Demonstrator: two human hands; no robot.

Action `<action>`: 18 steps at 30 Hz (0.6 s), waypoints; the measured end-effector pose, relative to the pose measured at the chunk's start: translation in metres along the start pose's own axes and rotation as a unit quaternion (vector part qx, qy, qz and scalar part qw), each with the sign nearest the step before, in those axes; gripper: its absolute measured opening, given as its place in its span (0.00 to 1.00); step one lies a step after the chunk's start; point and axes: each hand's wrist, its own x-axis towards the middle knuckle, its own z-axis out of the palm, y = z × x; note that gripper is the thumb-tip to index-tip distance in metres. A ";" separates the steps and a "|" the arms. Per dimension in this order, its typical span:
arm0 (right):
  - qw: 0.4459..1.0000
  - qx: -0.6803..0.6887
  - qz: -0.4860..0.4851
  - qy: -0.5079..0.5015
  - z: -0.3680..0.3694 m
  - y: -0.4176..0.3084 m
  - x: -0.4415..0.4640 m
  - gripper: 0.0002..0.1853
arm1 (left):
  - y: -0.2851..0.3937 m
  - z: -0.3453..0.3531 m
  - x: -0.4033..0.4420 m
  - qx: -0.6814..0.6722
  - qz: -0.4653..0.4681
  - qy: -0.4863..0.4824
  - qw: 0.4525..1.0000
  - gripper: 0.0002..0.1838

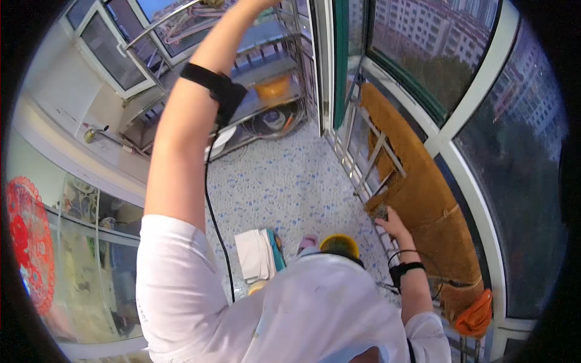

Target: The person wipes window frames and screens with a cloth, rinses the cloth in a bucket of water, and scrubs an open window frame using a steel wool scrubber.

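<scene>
My left arm, with a black strap around it, reaches up to the top edge, where the hand is cut off by the frame. Low on the right, my right hand [394,226] has its fingers closed on a small grey, rough-looking scrubber [380,213]. It is beside a metal rail and a brown padded cover [423,187] that hangs below the window. A black band with a thin cable circles my right wrist.
Folded white cloths [254,254], a yellow bucket [340,244] and a pink slipper [308,242] are on the speckled floor. A metal shelf holds an orange basin [273,88]. An orange cloth [474,314] hangs at lower right. A black cable runs down from my left arm.
</scene>
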 end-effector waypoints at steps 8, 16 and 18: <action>0.988 0.144 -0.041 0.036 -0.011 -0.079 0.006 0.33 | 0.022 0.001 -0.004 -0.011 -0.017 0.022 1.000 0.25; 0.911 0.052 -0.305 0.274 -0.143 -0.238 0.024 0.25 | 0.023 0.000 0.005 0.010 0.039 0.083 0.996 0.16; 0.882 0.063 -0.320 0.341 -0.178 -0.302 0.020 0.24 | 0.021 -0.002 0.010 -0.050 0.024 0.058 0.997 0.15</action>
